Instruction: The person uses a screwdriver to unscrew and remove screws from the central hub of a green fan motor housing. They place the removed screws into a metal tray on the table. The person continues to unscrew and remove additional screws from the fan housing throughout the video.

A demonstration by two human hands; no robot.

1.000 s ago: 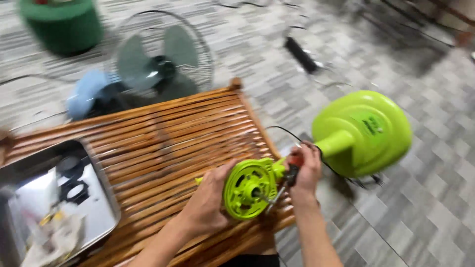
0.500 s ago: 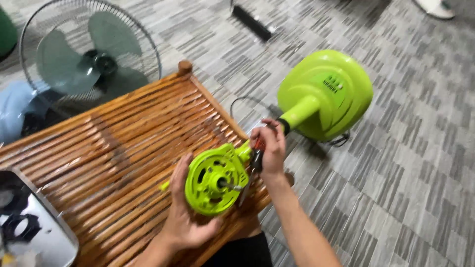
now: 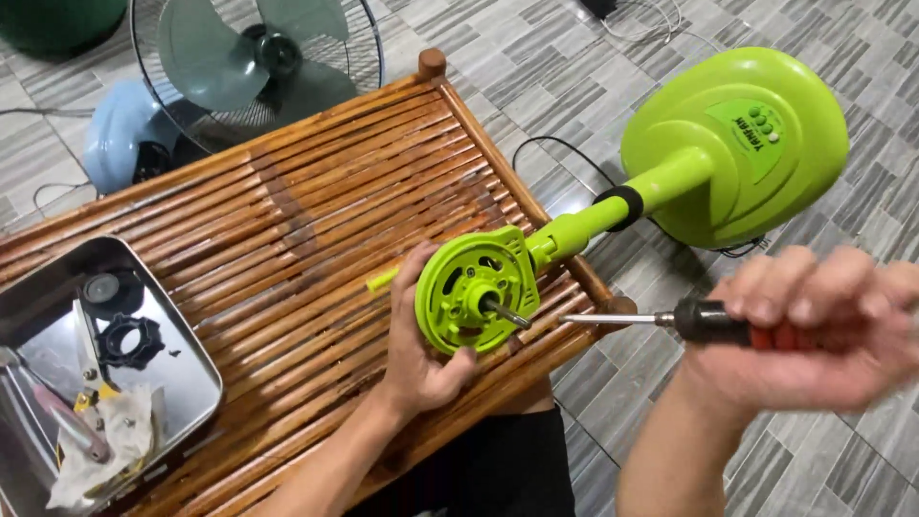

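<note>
Left hand (image 3: 421, 349) grips fan motor housing (image 3: 474, 287); right hand (image 3: 814, 325) clasps screwdriver (image 3: 661, 319)

1. We see a lime-green fan motor housing (image 3: 476, 290), round and ribbed, with openings in its face and a metal shaft sticking out of the centre. It lies tipped on its side at the near right edge of a slatted wooden bench.
2. Its green neck, ringed by a black collar, runs up and right to a rounded green base (image 3: 737, 144) standing on edge on the tiled floor.
3. A screwdriver (image 3: 661, 319) with a black and red handle lies level, its tip pointing left, just short of the shaft.
</note>
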